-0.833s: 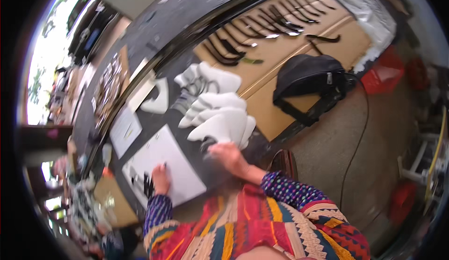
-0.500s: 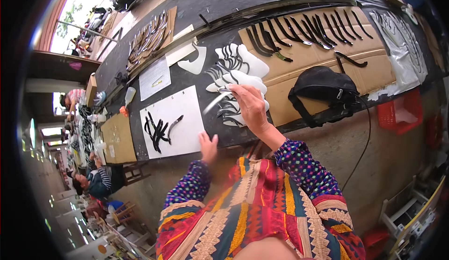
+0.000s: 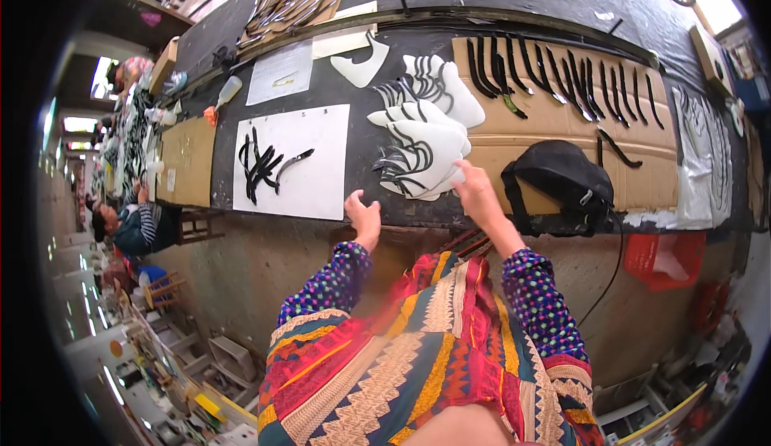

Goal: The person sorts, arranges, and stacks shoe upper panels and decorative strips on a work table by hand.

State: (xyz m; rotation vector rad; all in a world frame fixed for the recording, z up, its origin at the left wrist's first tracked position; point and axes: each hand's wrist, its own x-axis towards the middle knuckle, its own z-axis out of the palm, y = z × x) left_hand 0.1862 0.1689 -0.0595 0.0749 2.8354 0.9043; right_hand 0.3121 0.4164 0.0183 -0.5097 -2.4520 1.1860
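A pile of white curved flat pieces (image 3: 442,153) with black curved strips on them lies on the dark table (image 3: 369,117). At its right edge my right hand (image 3: 479,195) has its thumb and fingers closed on the rim of a white piece. My left hand (image 3: 365,219) is held near the table's front edge, thumb and fingers apart, with nothing in it. Left of the pile is a white sheet (image 3: 321,193), and a loose heap of black strips (image 3: 261,166) rests on it. One white curved piece (image 3: 361,65) without strips lies farther back.
Rows of black strips (image 3: 574,85) lie on cardboard (image 3: 650,153) at the right, beside a black bag (image 3: 562,175) with a cord. A red crate (image 3: 642,261) stands below the table edge. Back left are a paper (image 3: 279,77) and a small bottle (image 3: 230,90). A person (image 3: 132,225) sits far left.
My right hand has come down and right from above the pile; the white piece it held raised now lies at the pile. My left hand has shifted slightly, and the view has turned.
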